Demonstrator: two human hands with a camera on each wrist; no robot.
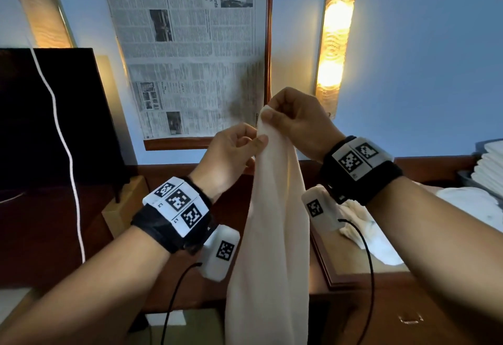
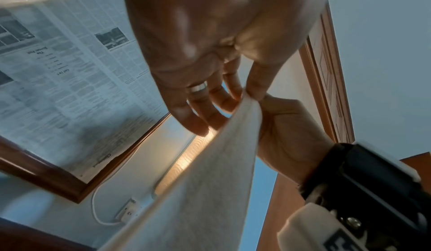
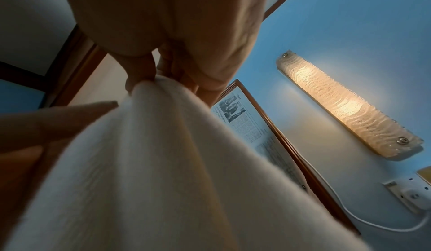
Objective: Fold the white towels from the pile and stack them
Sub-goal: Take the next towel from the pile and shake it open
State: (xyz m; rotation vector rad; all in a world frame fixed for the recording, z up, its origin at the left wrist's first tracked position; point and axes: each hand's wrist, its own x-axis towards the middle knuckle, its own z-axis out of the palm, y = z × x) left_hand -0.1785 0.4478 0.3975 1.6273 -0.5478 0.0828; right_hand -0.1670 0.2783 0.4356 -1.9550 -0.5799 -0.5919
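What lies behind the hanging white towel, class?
Behind the hanging white towel appear a dark wooden desk and a framed newspaper; the towel covers the desk's middle.

towel (image 1: 272, 222): hangs down in front of the person, between the two forearms, its top end raised before the newspaper's lower right corner
right hand (image 1: 296, 124): at the towel's top end, above and right of the left hand
left hand (image 1: 231, 151): on the towel's left edge, just below the right hand
framed newspaper (image 1: 190, 45): on the wall behind the hands
wall lamp (image 1: 333, 42): right of the frame
television (image 1: 51, 116): left of the frame, on the desk
towel pile (image 1: 364, 230): on the desk, right of the hanging towel
folded towel stack (image 1: 490, 167): far right, behind the pile
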